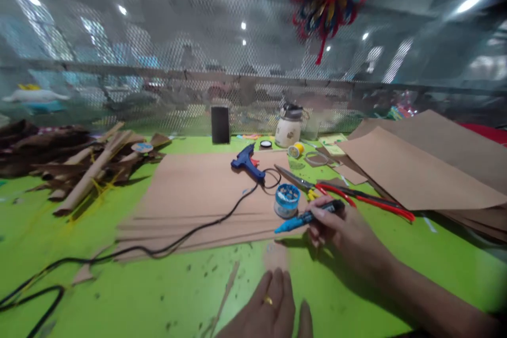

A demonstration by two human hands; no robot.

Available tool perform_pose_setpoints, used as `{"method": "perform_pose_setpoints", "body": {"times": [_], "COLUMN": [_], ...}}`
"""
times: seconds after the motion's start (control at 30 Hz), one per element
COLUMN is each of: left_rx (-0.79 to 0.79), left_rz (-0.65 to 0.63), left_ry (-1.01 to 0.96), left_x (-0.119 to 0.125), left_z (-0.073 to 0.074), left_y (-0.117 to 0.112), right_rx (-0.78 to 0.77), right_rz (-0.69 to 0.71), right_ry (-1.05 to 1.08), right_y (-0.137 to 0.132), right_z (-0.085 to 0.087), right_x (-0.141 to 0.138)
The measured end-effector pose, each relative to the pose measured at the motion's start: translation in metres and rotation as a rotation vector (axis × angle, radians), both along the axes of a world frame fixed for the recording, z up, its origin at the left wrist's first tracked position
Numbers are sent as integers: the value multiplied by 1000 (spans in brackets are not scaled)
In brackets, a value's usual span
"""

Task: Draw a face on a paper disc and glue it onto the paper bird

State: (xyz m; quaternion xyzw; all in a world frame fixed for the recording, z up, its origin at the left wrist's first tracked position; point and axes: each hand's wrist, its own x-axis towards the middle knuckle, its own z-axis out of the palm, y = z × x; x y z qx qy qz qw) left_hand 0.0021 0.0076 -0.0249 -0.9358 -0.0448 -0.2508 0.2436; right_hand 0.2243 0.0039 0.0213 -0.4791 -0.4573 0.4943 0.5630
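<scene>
In my right hand (330, 224) is a blue marker (300, 221), held pen-like with its blue end pointing left above the table. My left hand (273, 301) lies flat with its fingers stretched out, a gold-coloured ring on one finger. Under those fingertips is a small brown paper piece (276, 256) with a faint blue mark near its top. Just beyond the marker stands a small round container (287, 200) with a blue rim; its contents are hard to make out. Behind it a blue glue gun (248, 162) rests on a stack of brown paper (190, 185).
Red-handled shears (356, 195) lie right of the container. A black cord (190, 233) crosses the paper and the green table (150, 301). Large brown sheets (420, 169) are piled at right, rolled paper (93, 171) at left. A jar (289, 127) and yellow spool (296, 150) stand behind.
</scene>
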Motion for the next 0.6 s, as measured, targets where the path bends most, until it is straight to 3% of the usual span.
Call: {"method": "perform_pose_setpoints", "body": {"times": [0.07, 0.1, 0.33, 0.6], "left_rx": [-65, -58, -102, -112], "left_rz": [19, -20, 29, 22], "left_ry": [106, 64, 156, 111], "left_x": [0, 0, -1, 3], "left_z": [7, 9, 19, 23], "left_y": [-3, -4, -9, -9], "right_rx": [-31, -51, -92, -108], "right_rz": [-17, -17, -13, -15], "right_ry": [-30, -40, -122, -218], "right_y": [0, 0, -3, -3], "right_z": [0, 0, 5, 8], "right_x": [2, 2, -4, -10]}}
